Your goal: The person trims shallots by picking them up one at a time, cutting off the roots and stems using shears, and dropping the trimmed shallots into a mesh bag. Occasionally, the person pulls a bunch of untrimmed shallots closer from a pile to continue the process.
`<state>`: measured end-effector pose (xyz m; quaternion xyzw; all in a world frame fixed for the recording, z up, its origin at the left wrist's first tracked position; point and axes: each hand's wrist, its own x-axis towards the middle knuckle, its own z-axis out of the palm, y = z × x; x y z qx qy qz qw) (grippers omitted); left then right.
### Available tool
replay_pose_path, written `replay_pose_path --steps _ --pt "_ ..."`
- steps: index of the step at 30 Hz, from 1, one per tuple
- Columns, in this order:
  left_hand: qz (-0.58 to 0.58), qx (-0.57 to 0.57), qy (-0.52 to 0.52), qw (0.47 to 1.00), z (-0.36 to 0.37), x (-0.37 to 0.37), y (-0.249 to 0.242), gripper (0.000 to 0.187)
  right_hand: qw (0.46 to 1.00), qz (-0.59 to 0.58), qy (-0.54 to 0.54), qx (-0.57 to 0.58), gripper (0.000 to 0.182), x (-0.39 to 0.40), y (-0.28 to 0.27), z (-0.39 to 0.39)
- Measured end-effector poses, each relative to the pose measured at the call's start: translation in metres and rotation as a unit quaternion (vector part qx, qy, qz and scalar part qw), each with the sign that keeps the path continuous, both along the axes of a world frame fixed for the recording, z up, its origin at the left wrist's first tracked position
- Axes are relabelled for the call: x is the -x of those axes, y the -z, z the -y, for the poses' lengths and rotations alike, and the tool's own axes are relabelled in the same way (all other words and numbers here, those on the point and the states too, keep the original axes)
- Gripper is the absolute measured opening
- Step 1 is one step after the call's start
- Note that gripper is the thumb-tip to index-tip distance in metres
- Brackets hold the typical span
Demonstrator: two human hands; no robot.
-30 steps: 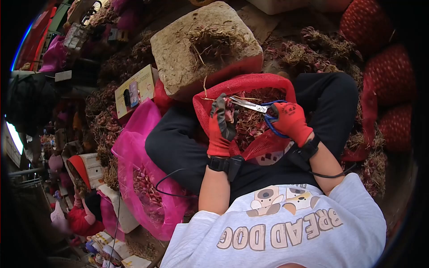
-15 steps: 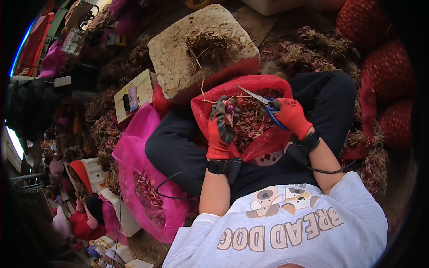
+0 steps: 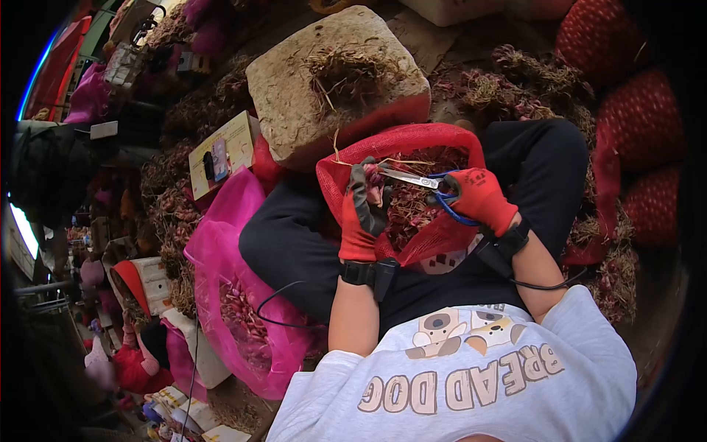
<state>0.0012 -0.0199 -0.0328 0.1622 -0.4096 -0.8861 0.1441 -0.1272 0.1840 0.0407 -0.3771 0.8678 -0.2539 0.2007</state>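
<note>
My left hand (image 3: 362, 214), in a red glove with a dark palm, is closed around a small bunch of shallots (image 3: 374, 186) with dry stems. Scissors (image 3: 412, 177) with blue handles are gripped in my right hand (image 3: 479, 197), also gloved in red. Their blades point left and reach the stems at the top of the bunch. Below both hands, a red mesh bag (image 3: 434, 135) lies between my legs, its mouth spread wide. Inside it are loose shallots and dry trimmings (image 3: 416, 210).
A pale, worn foam block (image 3: 287, 96) with dry roots on top stands ahead. A pink mesh bag (image 3: 213, 236) with shallots rests by my left leg. Beyond it are a yellow box (image 3: 239, 144) and heaped shallots (image 3: 173, 191). Filled red sacks (image 3: 641, 110) stand at right.
The scissors have swung down and left, from pointing up beside the bunch to meeting its stems. My right hand has turned with them; my left hand stays nearly in place.
</note>
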Motion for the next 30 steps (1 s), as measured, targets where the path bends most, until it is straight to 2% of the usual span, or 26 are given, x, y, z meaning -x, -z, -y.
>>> replay_pose_path --steps 2,6,9,11,14,16,18,19,21,22,24,26,27,30 --pt "-0.043 -0.039 0.029 0.998 0.002 -0.002 -0.001 0.038 1.0 -0.004 0.001 -0.012 0.033 0.0 0.003 -0.001" --pt "-0.039 -0.082 0.019 0.996 0.002 -0.003 -0.009 0.042 1.0 0.019 0.011 -0.004 0.034 0.001 0.014 -0.004" --pt "-0.033 -0.086 0.0 0.996 -0.004 -0.001 -0.028 0.04 0.997 0.016 0.066 -0.025 0.031 0.004 0.013 0.001" --pt "-0.004 -0.092 -0.041 0.995 -0.013 0.005 -0.046 0.038 0.993 0.066 0.074 0.066 0.029 0.009 0.007 0.001" --pt "-0.012 -0.083 0.031 0.996 0.0 0.004 -0.014 0.042 0.954 0.195 0.086 0.209 0.029 0.009 0.014 0.01" --pt "0.024 0.192 -0.001 0.981 -0.007 0.007 0.026 0.039 0.914 0.271 0.096 0.287 0.031 0.005 0.025 0.022" --pt "0.06 0.324 0.008 0.944 -0.017 0.009 0.012 0.036 0.875 0.317 0.108 0.35 0.036 0.001 0.03 0.036" --pt "0.079 0.322 0.032 0.943 -0.022 0.005 -0.004 0.035 0.872 0.334 0.115 0.34 0.035 -0.002 0.029 0.039" --pt "0.109 0.145 0.059 0.982 -0.034 0.01 -0.035 0.033 0.902 0.279 0.104 0.313 0.031 -0.008 0.021 0.04" --pt "0.102 0.158 0.061 0.98 -0.035 0.011 -0.032 0.032 0.916 0.251 0.097 0.298 0.03 -0.013 0.018 0.041" --pt "0.087 0.181 0.066 0.977 -0.034 0.011 -0.021 0.031 0.951 0.093 0.102 0.278 0.03 -0.021 0.029 0.047" --pt "0.088 0.025 0.088 0.992 -0.028 0.005 -0.001 0.029 0.963 -0.045 0.081 0.254 0.03 -0.026 0.034 0.051" --pt "0.088 -0.054 0.098 0.99 -0.026 0.001 0.006 0.029 0.97 -0.062 0.043 0.231 0.031 -0.029 0.023 0.049" --pt "0.053 -0.005 0.115 0.992 -0.029 -0.001 0.001 0.03 0.967 -0.08 0.058 0.236 0.029 -0.031 0.034 0.051"
